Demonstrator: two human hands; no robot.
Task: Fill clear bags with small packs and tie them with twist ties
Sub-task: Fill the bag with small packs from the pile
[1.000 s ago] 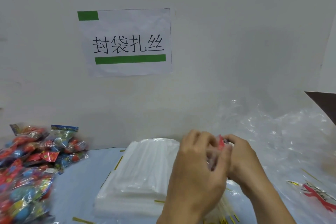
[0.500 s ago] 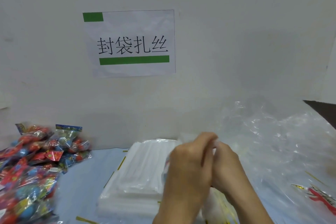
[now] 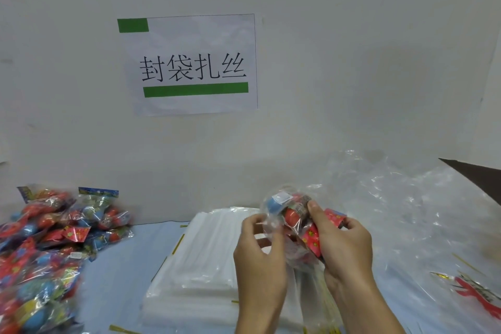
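A clear bag (image 3: 282, 221) of small packs (image 3: 291, 214) is grasped in both grips: left hand (image 3: 259, 249) at nine o'clock, right hand (image 3: 345, 247) at three.

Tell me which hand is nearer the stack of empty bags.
Left. The left hand overlaps the stack's right edge; the right hand is farther right, holding the filled bag.

Filled bags (image 3: 48, 247) heaped at your left; bag stack (image 3: 200, 260) centre, behind your hands; sign (image 3: 189, 65) on wall above.
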